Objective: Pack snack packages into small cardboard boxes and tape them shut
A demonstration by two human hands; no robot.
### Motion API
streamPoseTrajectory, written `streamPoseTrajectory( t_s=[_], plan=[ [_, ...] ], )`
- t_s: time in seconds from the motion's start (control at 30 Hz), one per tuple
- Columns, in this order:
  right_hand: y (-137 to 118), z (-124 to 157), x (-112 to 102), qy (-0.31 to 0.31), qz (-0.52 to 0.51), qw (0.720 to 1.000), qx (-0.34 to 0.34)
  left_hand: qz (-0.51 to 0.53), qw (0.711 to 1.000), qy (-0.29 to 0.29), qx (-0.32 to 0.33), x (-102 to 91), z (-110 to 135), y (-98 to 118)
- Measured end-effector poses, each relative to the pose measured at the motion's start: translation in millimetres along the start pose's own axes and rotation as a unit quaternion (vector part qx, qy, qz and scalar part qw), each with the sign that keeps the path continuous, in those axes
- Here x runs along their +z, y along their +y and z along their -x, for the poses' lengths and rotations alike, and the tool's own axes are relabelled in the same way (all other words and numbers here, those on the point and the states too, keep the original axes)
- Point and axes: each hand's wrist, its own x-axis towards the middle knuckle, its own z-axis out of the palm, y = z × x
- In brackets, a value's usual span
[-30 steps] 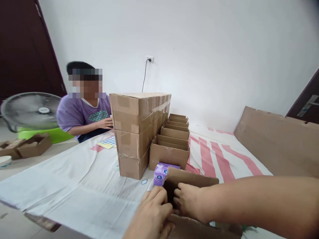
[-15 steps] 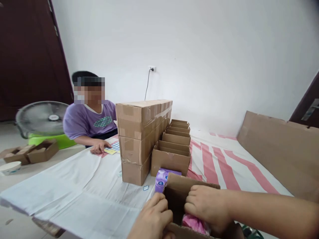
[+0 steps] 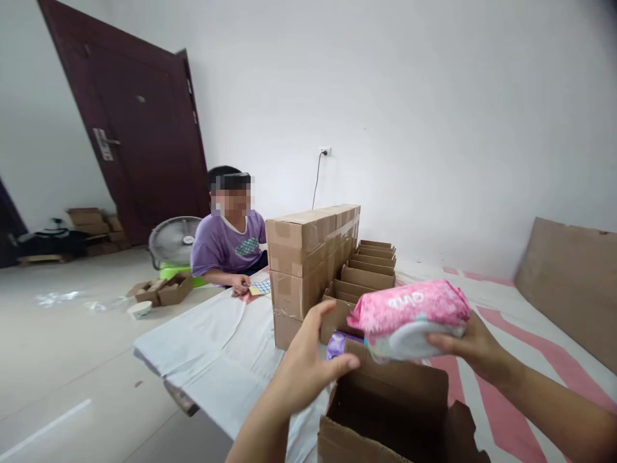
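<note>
My right hand (image 3: pixel 475 344) grips a pink and white soft pack of wipes (image 3: pixel 414 308) by its right end, with the thumb on the pale lid. The pack is held in the air above an open cardboard box (image 3: pixel 357 444). To the left of the pack, my left hand (image 3: pixel 315 360) is empty, its thumb and fingers spread apart. Inside the box it looks dark, and the near part runs out of the picture. A purple package (image 3: pixel 336 345) sits just behind the box, partly covered by it.
Taped cardboard boxes (image 3: pixel 288 280) are stacked on the cloth-covered table (image 3: pixel 212 373). Beside them runs a row of open boxes (image 3: pixel 369 278). Across the table sits a person in a purple shirt (image 3: pixel 226 244), a hand on a card. A cardboard sheet (image 3: pixel 569 283) leans at right.
My right hand has lifted the pink pack of wipes up out of the box. My left hand has let go of the box's edge and opened. The view has swung left.
</note>
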Motion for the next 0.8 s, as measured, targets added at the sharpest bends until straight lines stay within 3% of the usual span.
streamPoseTrajectory(
  t_s=[0.07, 0.13, 0.23, 0.33, 0.57, 0.8],
  plan=[
    [7.2, -17.5, 3.7, 0.033, -0.048, 0.998, 0.008, 0.106, 0.993, -0.053, -0.001, 13.0, -39.9, -0.9],
    [17.5, -37.8, 8.3, 0.059, -0.095, 0.994, 0.012, 0.229, 0.967, -0.112, -0.008, 32.0, -81.8, -6.5],
    [39.9, -69.9, 12.4, 0.089, -0.159, 0.983, 0.033, 0.274, 0.957, -0.083, -0.040, 58.0, -133.1, -20.1],
    [67.1, -97.2, 12.6, 0.103, -0.179, 0.976, 0.065, 0.275, 0.956, -0.087, -0.043, 69.1, -163.8, -35.9],
    [112.0, -124.9, 15.4, 0.133, -0.140, 0.978, 0.075, 0.290, 0.950, -0.095, -0.062, 69.5, -187.9, -66.7],
    [111.4, -119.1, 19.6, 0.144, -0.118, 0.978, 0.092, 0.293, 0.947, -0.104, -0.078, 70.0, -185.6, -69.5]
  ],
)
